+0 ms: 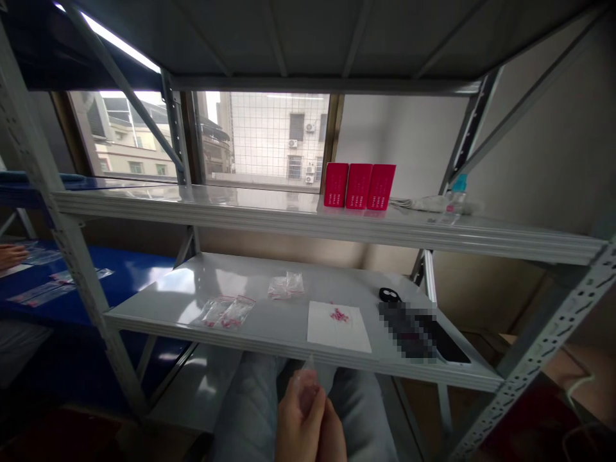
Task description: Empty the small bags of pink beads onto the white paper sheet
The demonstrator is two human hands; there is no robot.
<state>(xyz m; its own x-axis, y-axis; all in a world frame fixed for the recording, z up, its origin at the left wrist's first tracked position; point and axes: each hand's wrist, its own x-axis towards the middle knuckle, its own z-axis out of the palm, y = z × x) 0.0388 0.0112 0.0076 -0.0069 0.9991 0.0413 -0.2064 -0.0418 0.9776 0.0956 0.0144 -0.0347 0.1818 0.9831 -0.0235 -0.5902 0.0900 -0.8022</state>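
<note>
My left hand (294, 420) and my right hand (333, 431) are pressed together low in the view, above my lap and in front of the shelf edge. Between the fingers of both is a small clear plastic bag (309, 364), its tip poking up; most of it is hidden by the fingers. Just beyond lies a white sheet of paper (327, 330) with a little heap of small pink pieces (339, 314) on it. To the left rest clear zip bags (227, 312) with pink pieces inside, and further back more clear bags (285, 285).
Right of the paper are a black roll (389, 294), a blurred-out object (409, 328) and a dark phone-like slab (447, 340). Three red boxes (360, 186) and a blue-capped bottle (459, 192) stand on the upper shelf (240, 208). Another person's hand (12, 255) is at far left.
</note>
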